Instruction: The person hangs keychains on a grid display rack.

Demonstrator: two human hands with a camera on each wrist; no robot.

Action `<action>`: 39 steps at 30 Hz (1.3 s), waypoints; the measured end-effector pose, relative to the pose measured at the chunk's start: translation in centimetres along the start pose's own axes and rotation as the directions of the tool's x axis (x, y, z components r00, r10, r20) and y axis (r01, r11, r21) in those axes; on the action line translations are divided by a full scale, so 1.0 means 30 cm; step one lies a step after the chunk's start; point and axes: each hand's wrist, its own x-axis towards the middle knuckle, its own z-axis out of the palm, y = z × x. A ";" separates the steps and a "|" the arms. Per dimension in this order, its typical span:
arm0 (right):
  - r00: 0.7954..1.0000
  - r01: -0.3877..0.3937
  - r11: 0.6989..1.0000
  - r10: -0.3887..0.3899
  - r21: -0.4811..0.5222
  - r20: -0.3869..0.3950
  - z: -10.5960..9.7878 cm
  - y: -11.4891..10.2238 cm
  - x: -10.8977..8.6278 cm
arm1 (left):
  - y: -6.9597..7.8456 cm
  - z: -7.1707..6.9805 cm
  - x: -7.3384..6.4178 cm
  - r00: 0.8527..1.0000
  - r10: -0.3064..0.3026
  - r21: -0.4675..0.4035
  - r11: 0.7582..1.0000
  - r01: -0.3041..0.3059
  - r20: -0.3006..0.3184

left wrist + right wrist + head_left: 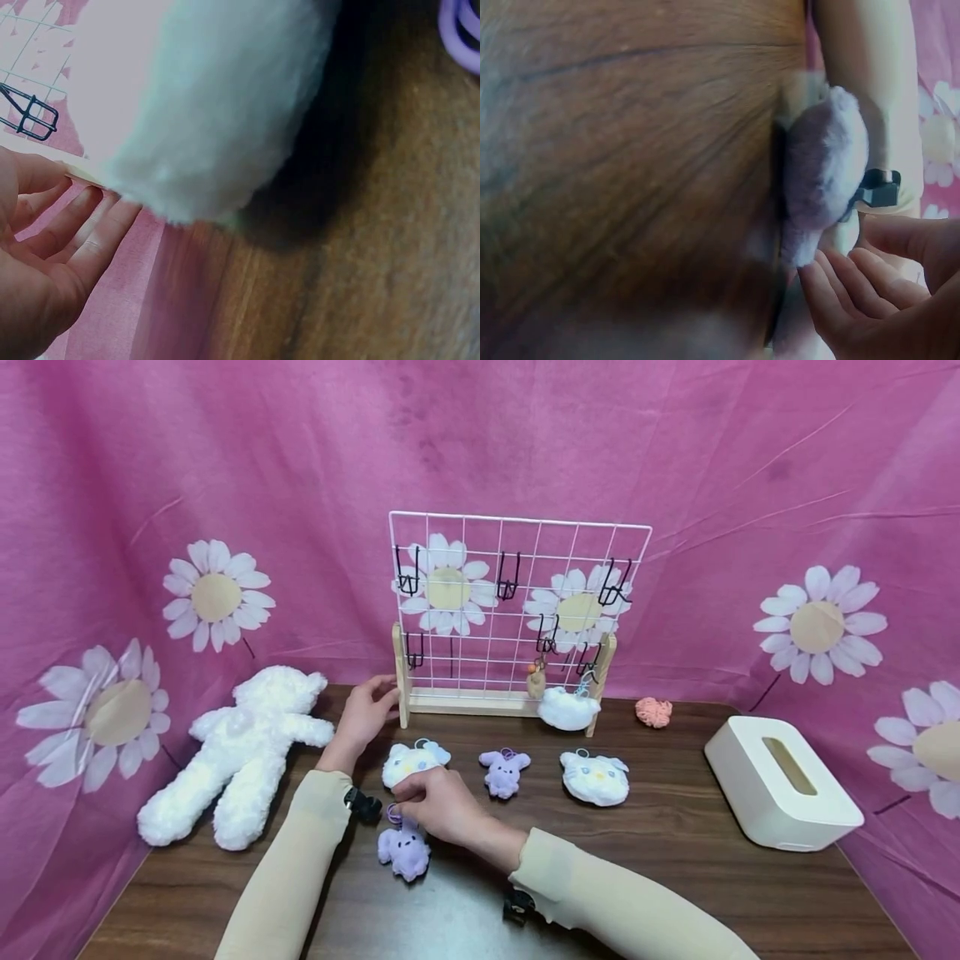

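My left hand [365,720] holds the left wooden post [402,693] of a white wire display rack [517,518], thumb and fingers at its edge in the left wrist view. My right hand [442,802] is low over the table, its fingertips right at a purple plush keychain [405,853]. That plush lies face up with its loop by my fingers; part of it is hidden. In the right wrist view, thumb and forefinger stand a little apart beside the purple plush [825,161]. Just beyond my right hand lies a white cat plush keychain [408,760], partly covered.
Another purple plush [504,777] and a white cat plush [596,779] lie on the table. A white plush [568,710] and a small brown charm [536,683] hang on the rack among black hooks [507,578]. A white teddy [251,735], pink bundle [653,712] and tissue box [783,785] stand around.
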 end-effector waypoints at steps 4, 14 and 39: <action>0.999 0.039 0.999 -0.038 -0.034 0.010 0.024 0.026 0.012 | 0.000 -0.002 -0.004 1.000 0.001 -0.013 1.000 -0.001 0.002; 0.998 0.049 0.981 -0.055 -0.186 -0.026 0.132 0.239 0.118 | 0.009 -0.003 -0.009 1.000 0.004 -0.018 1.000 -0.004 -0.026; 0.999 0.033 0.925 -0.039 -0.378 -0.008 0.141 0.230 0.142 | 0.011 -0.006 -0.011 1.000 0.000 -0.042 0.999 -0.001 -0.016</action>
